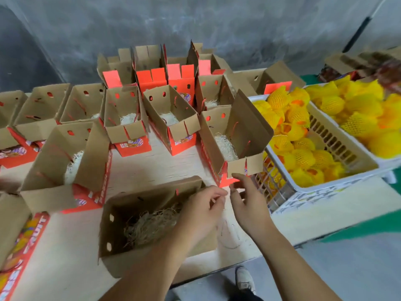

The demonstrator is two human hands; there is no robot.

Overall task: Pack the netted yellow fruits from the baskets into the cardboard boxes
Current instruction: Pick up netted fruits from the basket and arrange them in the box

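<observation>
Fingers (213, 197) blurred, grasp unclear

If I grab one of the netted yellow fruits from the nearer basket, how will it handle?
The netted yellow fruits look rounded, so one may roll if set on the bare table. The foam net should probably give the fingers grip and some cushioning. They lie heaped in the basket, so lifting one could shift its neighbours.
</observation>
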